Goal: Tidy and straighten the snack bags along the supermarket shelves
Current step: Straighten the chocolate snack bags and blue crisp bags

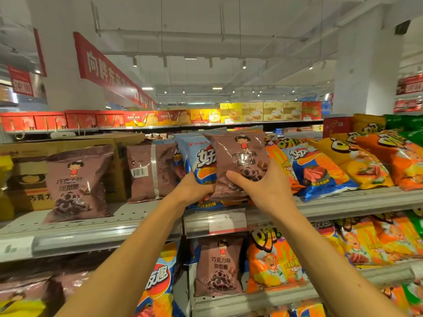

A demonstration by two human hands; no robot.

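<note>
A brown chocolate-ring snack bag (238, 156) is held up in front of the upper shelf, its face toward me. My right hand (265, 184) grips its lower right part, thumb across the front. My left hand (194, 186) holds the bottom of a blue chip bag (196, 156) just behind and left of the brown one. Two more brown bags stand on the shelf to the left: one upright (77, 184) and one turned back-side out (151, 172).
The grey shelf edge (91, 234) with price tags (226, 220) runs below my hands. Blue, yellow and orange chip bags (343, 163) lean in a row on the right. Cardboard boxes (68, 145) sit behind the left bags. The lower shelf holds another brown bag (219, 266) and orange bags.
</note>
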